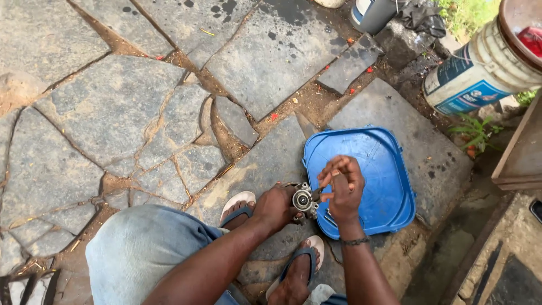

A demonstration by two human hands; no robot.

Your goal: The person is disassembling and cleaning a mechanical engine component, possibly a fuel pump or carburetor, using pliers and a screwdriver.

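Note:
My left hand [275, 207] grips a small grey metal engine part [304, 200] with a round opening facing up, held just off the near left edge of a blue plastic tray [389, 186]. My right hand [342, 184] hovers over the part with fingers pinched on a thin small tool or piece [335, 174], too small to make out. Around my right wrist is a dark bracelet [355, 242]. Both my feet wear flip-flops [238, 206] on the stone paving below my hands.
Cracked grey paving stones [113, 107] cover the ground to the left and beyond. A white and blue plastic bucket [480, 73] lies tilted at the upper right, a grey container [372, 14] at the top. A concrete ledge [508, 248] borders the right.

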